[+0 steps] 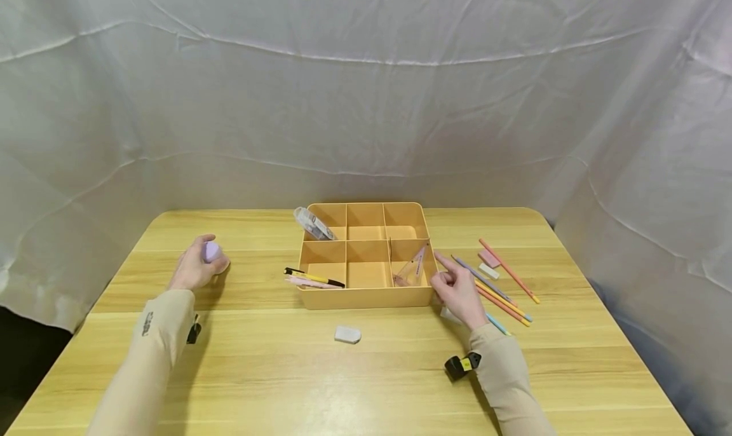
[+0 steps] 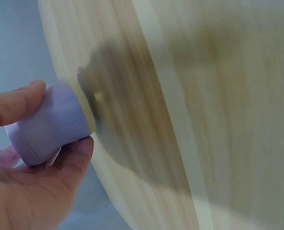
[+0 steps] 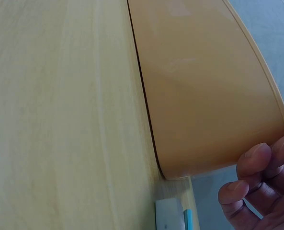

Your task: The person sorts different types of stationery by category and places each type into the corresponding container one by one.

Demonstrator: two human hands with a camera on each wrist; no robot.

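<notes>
My left hand [image 1: 197, 264] grips a small rounded lavender object [image 2: 53, 117] with a pale end, thumb on one side and fingers on the other. In the left wrist view that pale end faces the wooden tabletop, close over it at the left. My right hand [image 1: 457, 290] holds the front right corner of a yellow-orange organizer box [image 1: 366, 298]; its index finger reaches along the right side, while other fingers curl beside the corner in the right wrist view. Two clear triangle rulers [image 1: 408, 271] stand in the compartment nearest this hand.
A correction tape [image 1: 313, 223] leans in the back left compartment. Pens [image 1: 314, 278] lie across the front left one. On the table, a white eraser [image 1: 347, 334] sits before the box. Several colored pencils [image 1: 509, 271], a pink eraser [image 1: 488, 258] and a white block [image 1: 488, 271] lie at right.
</notes>
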